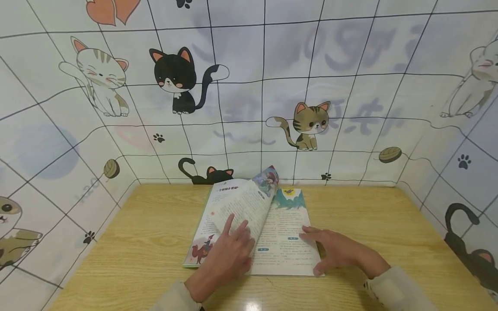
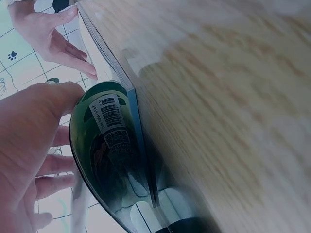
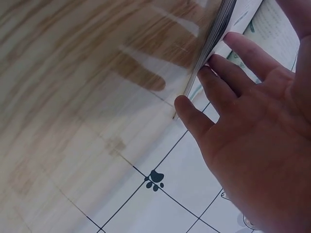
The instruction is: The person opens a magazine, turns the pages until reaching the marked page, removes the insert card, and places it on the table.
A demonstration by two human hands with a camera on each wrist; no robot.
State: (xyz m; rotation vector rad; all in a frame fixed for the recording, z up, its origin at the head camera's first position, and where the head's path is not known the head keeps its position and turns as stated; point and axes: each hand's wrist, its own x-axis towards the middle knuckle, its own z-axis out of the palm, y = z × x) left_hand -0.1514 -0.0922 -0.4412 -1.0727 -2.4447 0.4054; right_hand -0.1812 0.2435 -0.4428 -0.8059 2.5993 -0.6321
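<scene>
An open magazine [image 1: 288,259] lies on the wooden table, printed with text and coloured pictures. One leaf [image 1: 243,203] is lifted and curls over toward the left page [image 1: 227,188], its top corner bent back to show a colourful picture. My left hand [image 1: 231,252] lies on that leaf with the index finger extended. In the left wrist view, the left thumb is beside the green back cover [image 2: 104,141] with its barcode, which bows away from the table. My right hand [image 1: 340,250] rests at the right page's outer edge, fingers on the paper and thumb near the bottom corner.
The wooden table [image 1: 155,224] extends on both sides of the magazine. Behind it and to the sides hangs a white gridded cloth [image 1: 241,99] printed with cartoon cats, paw prints and yarn balls.
</scene>
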